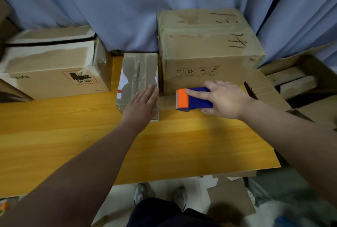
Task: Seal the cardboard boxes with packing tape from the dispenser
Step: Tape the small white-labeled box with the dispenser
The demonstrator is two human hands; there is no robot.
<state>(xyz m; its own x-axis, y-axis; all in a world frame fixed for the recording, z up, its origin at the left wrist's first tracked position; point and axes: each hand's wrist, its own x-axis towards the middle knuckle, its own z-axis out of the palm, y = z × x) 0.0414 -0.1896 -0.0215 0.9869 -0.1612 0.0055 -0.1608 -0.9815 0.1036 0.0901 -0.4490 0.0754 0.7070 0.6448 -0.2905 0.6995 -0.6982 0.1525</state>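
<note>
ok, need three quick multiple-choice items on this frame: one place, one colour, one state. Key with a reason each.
1. The left hand rests on:
A) the small middle box
B) a chair
C) a laptop

2. The tape dispenser is:
A) red and black
B) orange and blue
C) all white

3. The right hand:
A) hangs idle
B) holds scissors
C) grips the tape dispenser

Key:
1. A, the palm lies flat on its taped top.
2. B, it has an orange front and a blue body.
3. C, the fingers and thumb wrap round it.
</note>
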